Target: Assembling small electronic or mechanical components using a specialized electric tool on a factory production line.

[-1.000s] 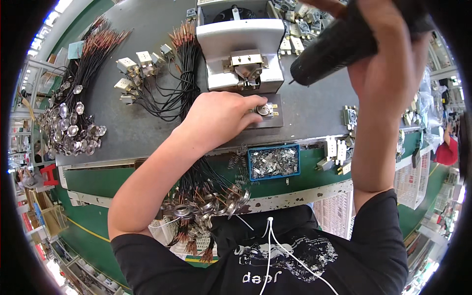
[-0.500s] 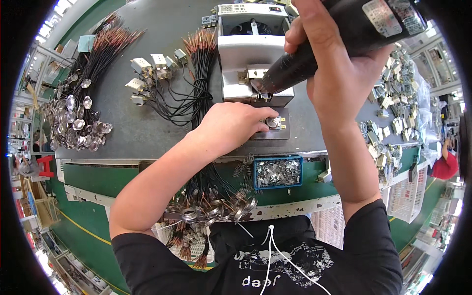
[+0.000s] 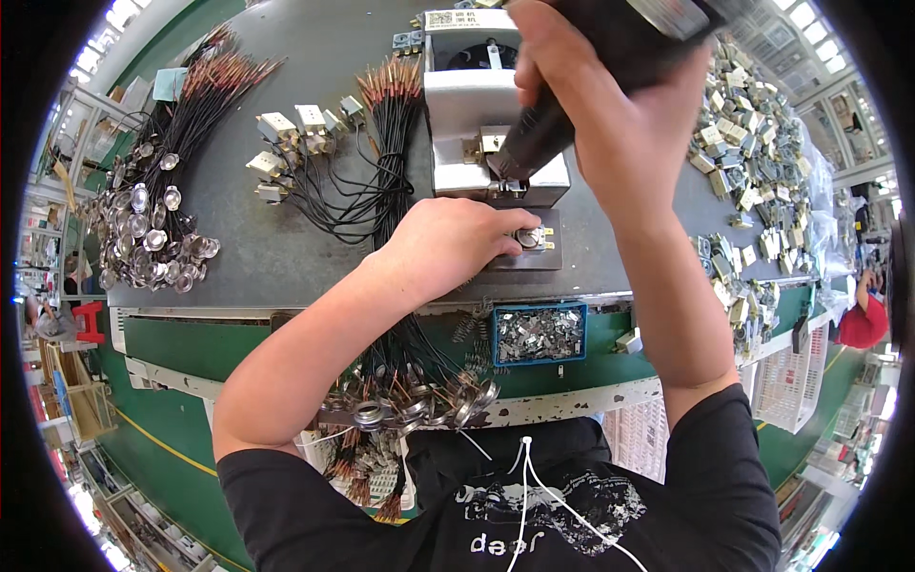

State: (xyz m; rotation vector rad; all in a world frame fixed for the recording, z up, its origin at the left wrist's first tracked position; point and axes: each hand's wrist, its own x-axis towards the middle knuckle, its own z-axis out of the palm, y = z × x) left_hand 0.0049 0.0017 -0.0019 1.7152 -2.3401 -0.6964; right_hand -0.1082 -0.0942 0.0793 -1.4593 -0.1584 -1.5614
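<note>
A worker's right hand (image 3: 624,133) wraps around a black power screwdriver (image 3: 548,129), its nose at the front of a silver machine (image 3: 459,110); whether the tip touches cannot be told. The left hand (image 3: 443,243) pinches a small round metal part (image 3: 530,238) with brass tabs, on a flat steel plate (image 3: 541,260) just before the machine.

The job looks midway: a few cream blocks (image 3: 274,126) at left appear already wired, while the part under the fingers seems unfinished. Whether the jumbled heap of hard-edged blocks (image 3: 739,129) at right is done or waiting is unclear.

Smooth black cables (image 3: 389,176) end in frayed copper; shiny, rounded cups (image 3: 143,234) cluster at far left, and thin metal clips (image 3: 540,334) fill a blue plastic tray (image 3: 495,340).
</note>
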